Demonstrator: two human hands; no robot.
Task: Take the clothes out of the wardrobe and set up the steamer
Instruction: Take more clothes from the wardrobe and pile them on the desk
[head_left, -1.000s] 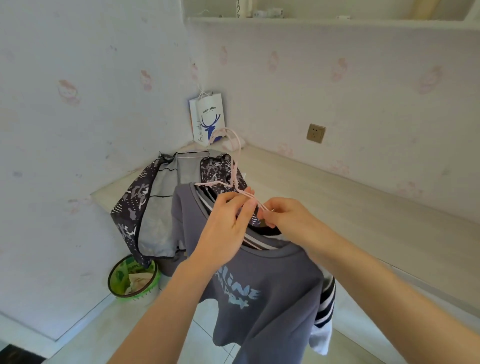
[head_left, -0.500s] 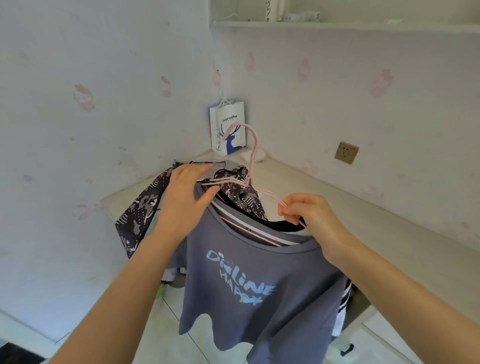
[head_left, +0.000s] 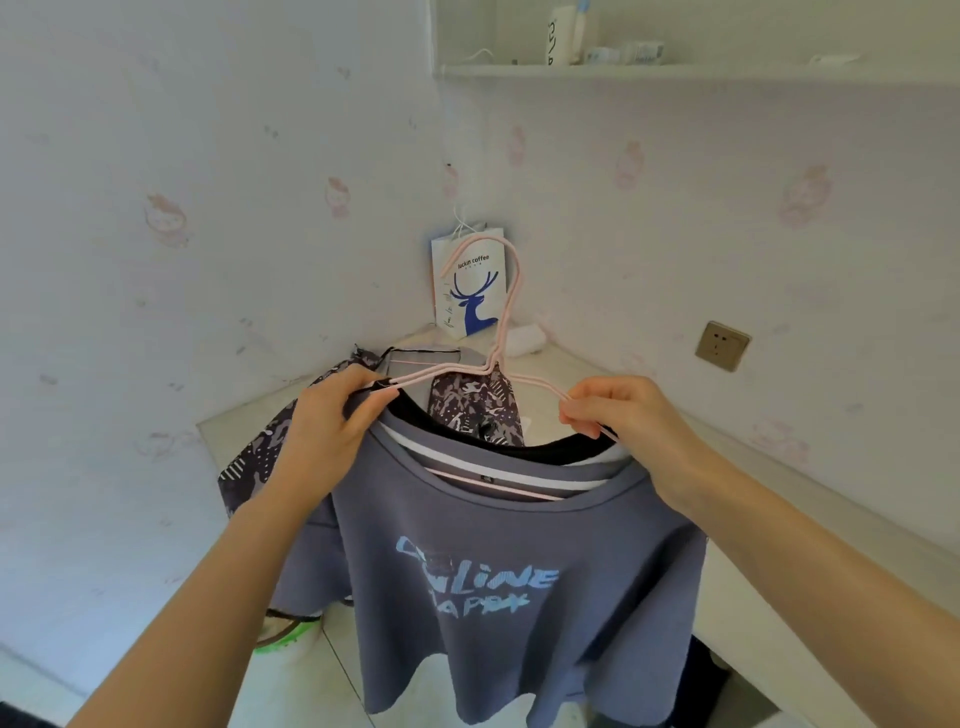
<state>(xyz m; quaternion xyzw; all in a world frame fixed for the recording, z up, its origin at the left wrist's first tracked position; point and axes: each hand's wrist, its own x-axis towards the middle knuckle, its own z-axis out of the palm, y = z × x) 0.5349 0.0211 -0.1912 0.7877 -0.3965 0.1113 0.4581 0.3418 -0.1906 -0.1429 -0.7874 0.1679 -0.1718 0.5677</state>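
Observation:
A grey-blue T-shirt (head_left: 498, 571) with pale blue lettering hangs in front of me on thin pink wire hangers (head_left: 506, 312), with a black-collared striped garment behind it. My left hand (head_left: 332, 421) pinches the left shoulder of the hangers and the collar. My right hand (head_left: 618, 415) pinches the right arm of the hangers. Both hold the clothes up in the air. A dark patterned garment (head_left: 472, 410) lies on the counter behind them. No steamer is in view.
A pale L-shaped counter (head_left: 779, 493) runs along both walls, with a white paper bag (head_left: 467, 280) with a blue deer in its corner. A wall socket (head_left: 722, 345) sits at right, a shelf (head_left: 675, 70) above. A green basin (head_left: 280, 631) stands on the tiled floor.
My hands moved apart along the hangers, the left out to the left shoulder, the right to the right arm. The shirt now hangs spread and higher. The camera tilted up.

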